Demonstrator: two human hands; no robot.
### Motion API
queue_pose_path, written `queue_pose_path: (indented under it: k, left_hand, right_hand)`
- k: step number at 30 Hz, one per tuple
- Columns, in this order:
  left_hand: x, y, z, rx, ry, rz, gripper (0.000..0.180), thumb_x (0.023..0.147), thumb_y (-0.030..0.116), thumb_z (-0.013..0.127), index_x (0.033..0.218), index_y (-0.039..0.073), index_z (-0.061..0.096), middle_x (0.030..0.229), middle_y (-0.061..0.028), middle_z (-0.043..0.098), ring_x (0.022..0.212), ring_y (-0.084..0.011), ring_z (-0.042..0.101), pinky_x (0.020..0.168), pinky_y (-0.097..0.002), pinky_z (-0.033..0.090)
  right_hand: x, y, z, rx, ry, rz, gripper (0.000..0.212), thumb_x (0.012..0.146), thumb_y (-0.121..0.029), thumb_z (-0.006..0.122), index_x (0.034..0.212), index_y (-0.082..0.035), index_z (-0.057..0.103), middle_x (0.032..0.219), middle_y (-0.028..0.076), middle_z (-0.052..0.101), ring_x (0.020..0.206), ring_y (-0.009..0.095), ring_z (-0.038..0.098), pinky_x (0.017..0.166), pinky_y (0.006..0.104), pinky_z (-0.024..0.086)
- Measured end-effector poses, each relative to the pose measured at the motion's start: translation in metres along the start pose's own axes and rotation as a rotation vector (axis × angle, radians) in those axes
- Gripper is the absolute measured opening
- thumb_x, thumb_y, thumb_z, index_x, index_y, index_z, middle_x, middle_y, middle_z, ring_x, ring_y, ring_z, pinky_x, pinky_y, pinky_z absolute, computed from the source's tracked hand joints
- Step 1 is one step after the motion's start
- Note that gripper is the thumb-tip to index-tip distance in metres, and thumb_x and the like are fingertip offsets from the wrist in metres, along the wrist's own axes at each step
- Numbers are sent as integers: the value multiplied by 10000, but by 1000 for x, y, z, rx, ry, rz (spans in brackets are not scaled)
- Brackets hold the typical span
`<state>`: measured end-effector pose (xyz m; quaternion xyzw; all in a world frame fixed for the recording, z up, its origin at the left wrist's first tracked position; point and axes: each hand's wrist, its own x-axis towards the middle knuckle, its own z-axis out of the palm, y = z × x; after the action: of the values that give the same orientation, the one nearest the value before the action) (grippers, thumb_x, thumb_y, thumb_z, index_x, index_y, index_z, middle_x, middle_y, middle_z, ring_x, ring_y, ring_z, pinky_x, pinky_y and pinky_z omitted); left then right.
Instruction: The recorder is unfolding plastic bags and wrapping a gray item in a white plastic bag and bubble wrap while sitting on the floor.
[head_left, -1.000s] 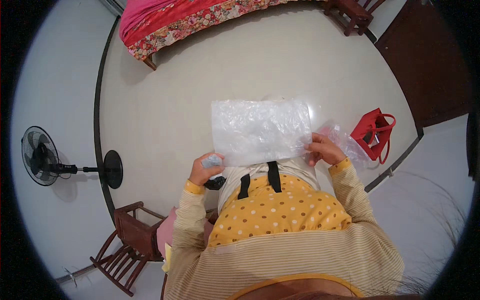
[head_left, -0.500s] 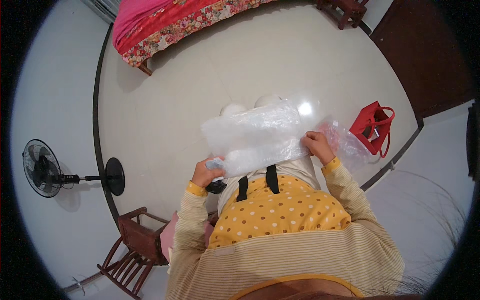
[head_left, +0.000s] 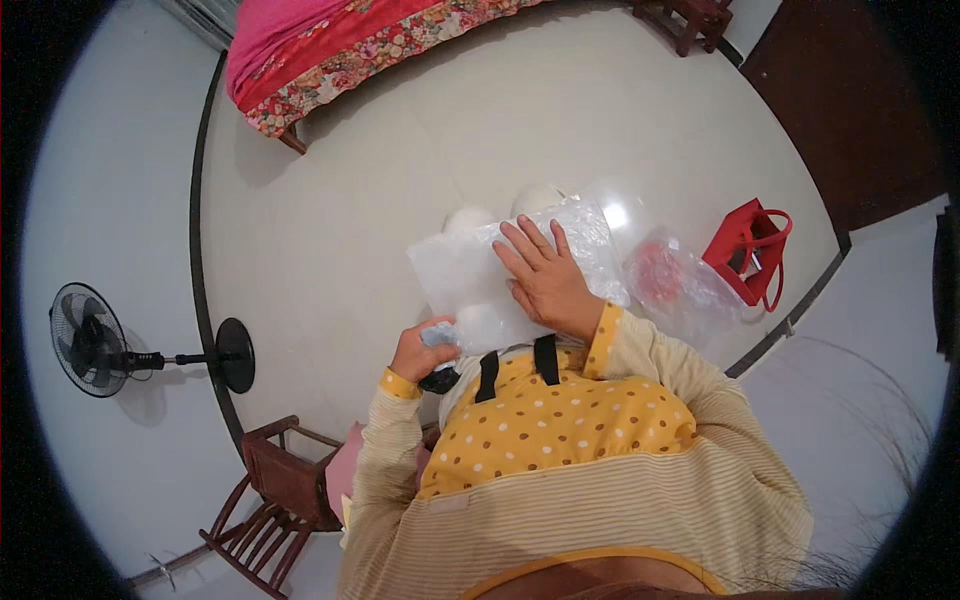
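Note:
Across my lap lies a clear, crinkled plastic sheet or bag, spread out flat. My right hand rests palm down on it with the fingers spread. At the sheet's near left corner, my left hand is closed on a small pale-blue crumpled thing, too small to identify. Whether the left fingers also pinch the sheet, I cannot tell. Just below that hand a black bundle shows beside my leg.
To the right, a clear plastic bag with something reddish inside lies by a red handbag. A wooden chair stands at lower left, with a black floor fan beyond it. A bed with floral cover is ahead.
My right hand has let go of the sheet's right edge and moved left onto its middle, opening flat. The left hand stays at the near left corner.

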<state>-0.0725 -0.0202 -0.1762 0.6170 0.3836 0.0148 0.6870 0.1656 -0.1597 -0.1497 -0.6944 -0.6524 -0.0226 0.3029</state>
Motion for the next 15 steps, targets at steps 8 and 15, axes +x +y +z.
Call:
queue_pose_path:
  k: [8,15]
  left_hand:
    - [-32,50,20,331,484,525,430,712,35,648,1129,-24,562,1059,-122,611,981,-235,603,805,-323,488]
    - [27,73,110,-483,64,467,495,767,48,625,1238,-39,498,1273,-111,501,1149,-142,460,987,-276,345]
  right_hand:
    - [-7,23,33,-188,-157,-1,473,833,-235,539,1258,-48,448,1380,146,375,1312,345,292,1039,608,179]
    - [-7,29,48,-309,-157,-96,513,830,-261,507,1269,-6,433,1389,147,372,1338,339,262,1054,608,125]
